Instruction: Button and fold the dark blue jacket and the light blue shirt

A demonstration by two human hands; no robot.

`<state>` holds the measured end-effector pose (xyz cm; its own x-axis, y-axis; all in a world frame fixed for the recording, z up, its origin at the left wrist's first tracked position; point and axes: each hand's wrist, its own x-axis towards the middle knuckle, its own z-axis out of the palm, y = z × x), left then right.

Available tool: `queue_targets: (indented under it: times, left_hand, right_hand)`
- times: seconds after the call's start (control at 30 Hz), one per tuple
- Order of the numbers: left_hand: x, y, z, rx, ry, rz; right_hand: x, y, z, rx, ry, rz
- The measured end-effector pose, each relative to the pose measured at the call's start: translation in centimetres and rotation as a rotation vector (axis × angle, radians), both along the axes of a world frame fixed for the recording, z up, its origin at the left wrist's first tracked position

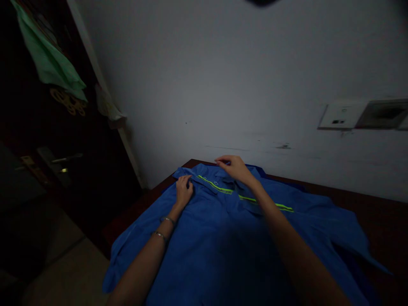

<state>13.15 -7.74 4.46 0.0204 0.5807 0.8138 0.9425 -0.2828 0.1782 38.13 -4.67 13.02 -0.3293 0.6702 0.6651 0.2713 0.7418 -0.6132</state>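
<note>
A blue long-sleeved work shirt (197, 238) with yellow-green stripes across the chest lies spread over a dark table. My left hand (184, 190) rests on its upper left part, beside the stripe, with the fingers lying on the cloth and the thumb apart. Two bracelets circle that wrist. Above the shirt's collar area, my right hand (235, 168) is raised with thumb and fingertips brought together. Whatever is in that pinch, if anything, is too small and dark to name. Small light lettering shows above the stripe between the hands.
The dark red-brown table (379, 212) meets a pale wall (223, 85) at its far edge. On the wall at right is a socket plate (341, 115). At left stands a dark door with a metal handle (67, 158) and a hanging green cloth (51, 63).
</note>
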Motion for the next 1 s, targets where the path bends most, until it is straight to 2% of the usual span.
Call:
queue_targets:
  times: [0.1,0.17,0.23,0.33,0.43,0.5,0.57,0.67,0.73,0.8,0.9,0.93,1.0]
  left_hand:
    - [-0.5,0.5,-0.2,0.017,-0.007,0.008]
    - [-0.7,0.6,-0.3,0.014,0.004,0.001]
    - [-0.7,0.6,-0.3,0.008,0.008,-0.001]
    - [-0.7,0.6,-0.1,0.013,0.0,-0.011]
    - [-0.8,0.7,0.1,0.047,-0.04,-0.003]
    - [-1.0,0.7,0.2,0.075,-0.08,0.016]
    - [-1.2,0.7,0.2,0.101,-0.117,0.036]
    - [-1.0,0.5,0.4,0.125,-0.167,0.069]
    - [0.2,0.1,1.0,0.126,-0.214,0.079]
    - [2.3,-0.5,2.1,0.091,-0.27,0.055]
    - [7.3,-1.6,4.3,-0.143,-0.337,-0.022]
    - [9.1,-2.0,4.9,-0.303,-0.347,-0.048]
    - [12.7,-2.6,5.6,-0.798,-0.324,-0.13]
  right_hand:
    - [3.8,-0.4,1.5,-0.064,0.147,-0.084]
    - [5.9,-0.7,1.0,-0.13,0.122,-0.084]
    - [7.5,-1.0,-0.6,-0.209,-0.019,-0.041]
    - [9.5,-1.6,-4.3,-0.336,-0.236,-0.002]
    - [11.1,-2.3,-7.9,-0.486,-0.315,-0.006]
    - [11.9,-2.8,-9.6,-0.573,-0.309,0.008]
    - [12.3,-3.1,-10.7,-0.629,-0.265,0.013]
    - [12.3,-3.2,-11.2,-0.685,-0.211,0.023]
    - [12.1,-3.2,-11.1,-0.716,-0.2,0.046]
    - [11.8,-3.2,-11.0,-0.749,-0.201,0.053]
    - [11.6,-3.2,-11.0,-0.786,-0.224,0.015]
    - [11.5,-3.2,-11.0,-0.795,-0.237,-0.001]
    - [11.5,-3.1,-11.1,-0.811,-0.254,-0.026]
